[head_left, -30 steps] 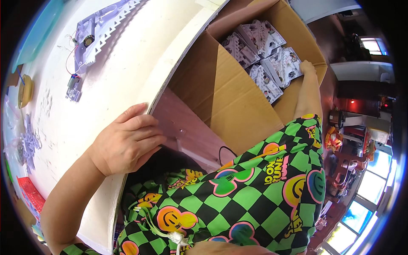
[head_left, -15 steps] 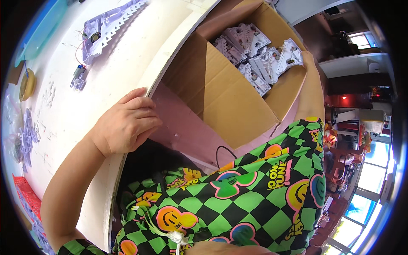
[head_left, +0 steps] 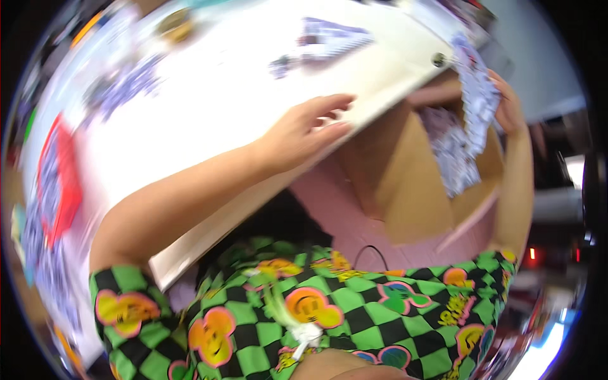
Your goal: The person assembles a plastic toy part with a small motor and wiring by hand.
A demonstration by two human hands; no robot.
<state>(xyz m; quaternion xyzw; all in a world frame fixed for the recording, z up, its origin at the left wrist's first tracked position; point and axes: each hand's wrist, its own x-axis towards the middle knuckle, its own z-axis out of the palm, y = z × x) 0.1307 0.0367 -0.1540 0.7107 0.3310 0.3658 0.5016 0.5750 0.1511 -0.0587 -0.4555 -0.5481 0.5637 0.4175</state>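
Observation:
My right hand (head_left: 508, 104) is closed on a pale lavender plastic part (head_left: 476, 95) with jagged edges, held above the cardboard box (head_left: 405, 190). Several similar whitish plastic parts (head_left: 455, 158) lie inside the box, blurred by motion. My left hand (head_left: 310, 130) hovers at the edge of the white table (head_left: 209, 107), its fingers stretched out and apart, with nothing in them. Beyond it on the table lies a toothed lavender plastic part (head_left: 332, 39), with a small unit (head_left: 280, 66) next to it.
A red basket (head_left: 66, 183) holding lavender pieces stands at the left. Behind it is a loose cluster of small lavender parts (head_left: 130, 85). A yellowish roll, probably tape (head_left: 175, 25), sits at the far side. The box stands against the table's right edge, above a pink surface (head_left: 329, 196).
The view has turned to the right. My right hand has raised a plastic part out of the box. My left hand has let go of the table edge and its fingers have opened.

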